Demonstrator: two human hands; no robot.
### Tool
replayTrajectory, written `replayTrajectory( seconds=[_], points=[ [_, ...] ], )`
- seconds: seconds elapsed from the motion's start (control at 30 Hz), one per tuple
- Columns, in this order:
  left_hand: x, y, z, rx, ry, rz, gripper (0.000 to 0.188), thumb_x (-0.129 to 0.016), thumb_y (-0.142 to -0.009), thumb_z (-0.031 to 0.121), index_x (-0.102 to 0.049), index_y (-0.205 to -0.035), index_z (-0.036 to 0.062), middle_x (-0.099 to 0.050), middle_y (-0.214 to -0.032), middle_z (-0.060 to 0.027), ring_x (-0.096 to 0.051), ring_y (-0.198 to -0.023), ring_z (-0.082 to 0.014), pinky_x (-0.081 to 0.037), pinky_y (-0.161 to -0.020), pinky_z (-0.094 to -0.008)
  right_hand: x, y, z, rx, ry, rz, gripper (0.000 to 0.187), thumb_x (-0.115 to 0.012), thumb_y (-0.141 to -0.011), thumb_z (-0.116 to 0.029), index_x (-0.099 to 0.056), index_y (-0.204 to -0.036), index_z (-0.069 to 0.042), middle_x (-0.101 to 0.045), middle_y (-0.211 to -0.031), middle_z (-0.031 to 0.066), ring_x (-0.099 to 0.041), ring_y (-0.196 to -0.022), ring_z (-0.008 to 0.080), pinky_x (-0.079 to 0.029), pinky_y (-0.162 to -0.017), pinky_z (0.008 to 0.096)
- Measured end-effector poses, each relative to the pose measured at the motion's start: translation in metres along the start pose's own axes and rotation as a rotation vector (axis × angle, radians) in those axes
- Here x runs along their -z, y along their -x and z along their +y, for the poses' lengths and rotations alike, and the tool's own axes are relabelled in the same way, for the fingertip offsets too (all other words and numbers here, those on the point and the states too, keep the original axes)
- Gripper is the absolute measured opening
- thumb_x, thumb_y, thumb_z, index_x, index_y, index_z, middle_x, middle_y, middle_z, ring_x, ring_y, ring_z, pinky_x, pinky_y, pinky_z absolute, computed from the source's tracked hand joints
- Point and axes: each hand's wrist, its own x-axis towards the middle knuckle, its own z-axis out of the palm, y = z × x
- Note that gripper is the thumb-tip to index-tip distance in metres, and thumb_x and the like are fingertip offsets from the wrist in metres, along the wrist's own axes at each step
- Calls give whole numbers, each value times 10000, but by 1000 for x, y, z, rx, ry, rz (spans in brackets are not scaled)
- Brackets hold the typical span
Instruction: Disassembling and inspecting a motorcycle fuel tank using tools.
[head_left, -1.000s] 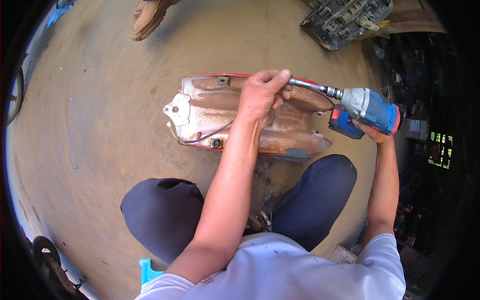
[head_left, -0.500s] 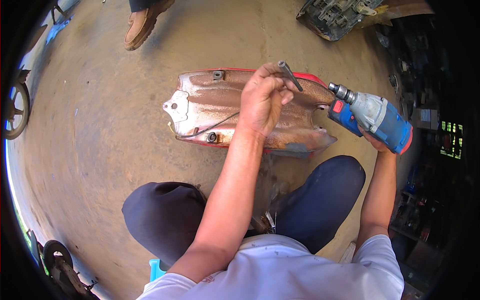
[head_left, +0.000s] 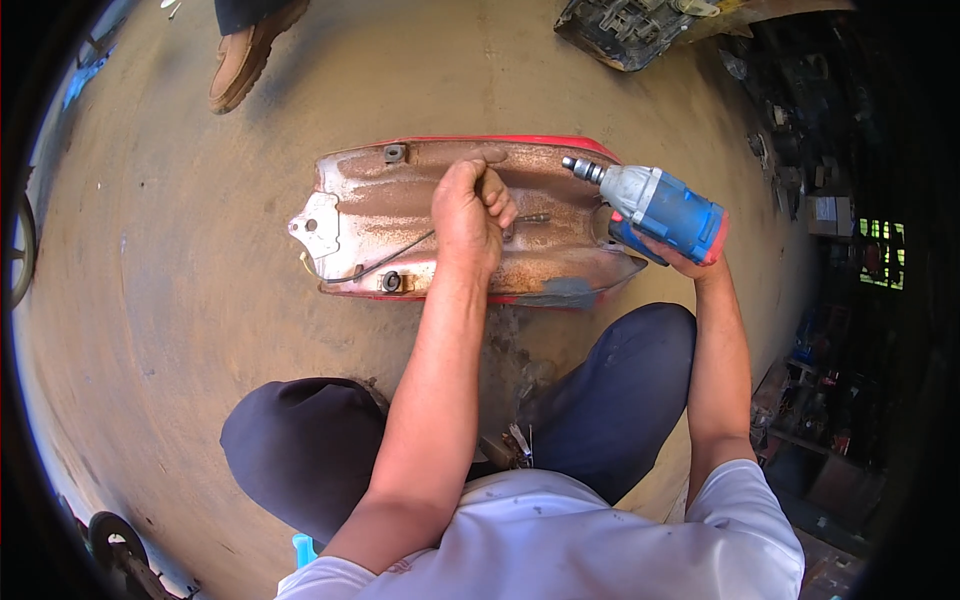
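Observation:
A red motorcycle fuel tank (head_left: 390, 215) lies upside down on the floor before me, its underside brown with rust and partly bare metal. My left hand (head_left: 470, 215) is over its middle, fingers curled. From beside those fingers a short dark metal rod (head_left: 535, 217) sticks out to the right; the rest of it is hidden by the hand. My right hand (head_left: 680, 258) grips a blue and grey cordless impact wrench (head_left: 655, 203) by its handle. The wrench's metal nose points left, over the tank's right end. A thin dark cable (head_left: 385, 262) runs across the tank to my left hand.
Another person's brown shoe (head_left: 240, 60) stands on the floor at the far left. A dirty dark machine part (head_left: 625, 30) lies at the far right. Shelves with dark clutter (head_left: 820, 420) line the right side. Wheels (head_left: 22, 250) show at the left rim.
My left hand has lowered toward the tank and turned, so the rod now points right instead of slanting upward. The impact wrench has come left, nearer the tank. The view has shifted slightly.

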Motion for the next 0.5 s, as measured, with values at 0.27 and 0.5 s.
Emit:
replayTrajectory(
  seconds=[0.27,0.5],
  points=[
    [-1,-17,-68,-44,-2227,-233,189,-681,-896,180,-785,-1005,66,-766,-1019,-192,-748,-983,-366,-601,-862,-463,4,23,33,-311,-595,419,405,-848,-848,-110,-714,-1227,-59,-748,-1165,65,-714,-1039,196,-562,-932,365],
    [-3,-49,-95,-5,-2538,-577,245,-577,-954,107,-813,-1018,103,-781,-1093,-125,-762,-1025,-270,-613,-856,-401,12,41,48,-74,-223,389,465,-835,-869,-112,-669,-1298,-45,-721,-1223,79,-687,-1094,208,-550,-945,371]
  ],
)
